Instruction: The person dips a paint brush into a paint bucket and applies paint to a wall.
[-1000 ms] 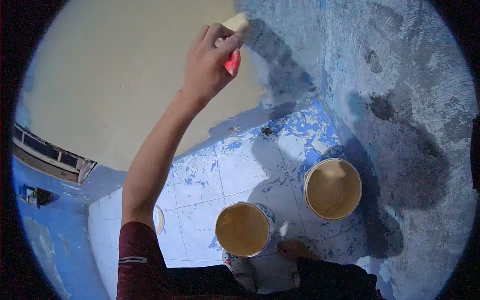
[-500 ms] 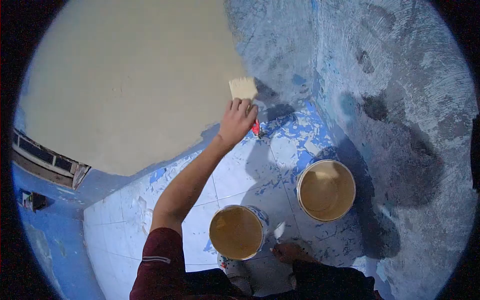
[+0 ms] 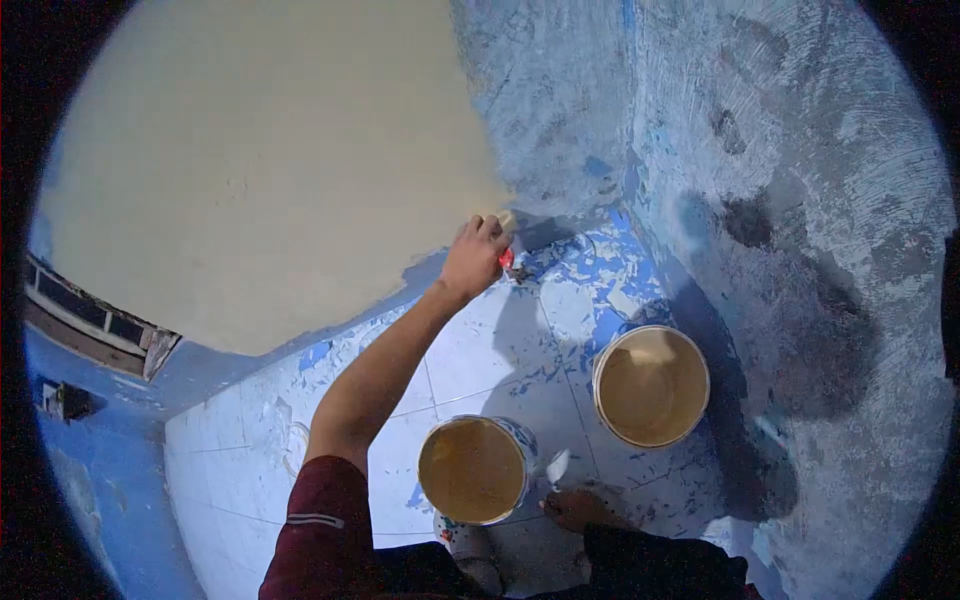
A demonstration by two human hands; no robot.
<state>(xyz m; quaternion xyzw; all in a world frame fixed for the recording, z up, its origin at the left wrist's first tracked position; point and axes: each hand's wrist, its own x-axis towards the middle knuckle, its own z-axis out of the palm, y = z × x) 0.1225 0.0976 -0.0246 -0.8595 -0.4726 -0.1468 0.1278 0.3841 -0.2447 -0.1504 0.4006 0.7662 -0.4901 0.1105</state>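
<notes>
My left hand (image 3: 475, 262) is closed around a paintbrush. Pale bristles (image 3: 507, 219) show just past the fingers, pressed close to the lower edge of the cream-painted wall area (image 3: 280, 170), and a bit of the red handle (image 3: 506, 259) sticks out below. The fingers hide most of the brush. Two round buckets stand on the floor below the hand: one bucket (image 3: 472, 470) holds a brownish-yellow liquid, and the other bucket (image 3: 652, 387), further right, has a tan inside. My right hand is out of view.
Paint flakes (image 3: 610, 265) litter the white tiled floor (image 3: 390, 470), thickest in the corner. On the right rises a scraped grey-blue wall (image 3: 830, 230). A bare foot (image 3: 575, 508) is beside the near bucket. At left are a framed opening (image 3: 95, 315) and a wall box (image 3: 65, 398).
My left hand has brought the brush down, its bristles now lower and mostly covered by the fingers. Fresh cream colour shows lower along the right edge of the painted area. The buckets stay put.
</notes>
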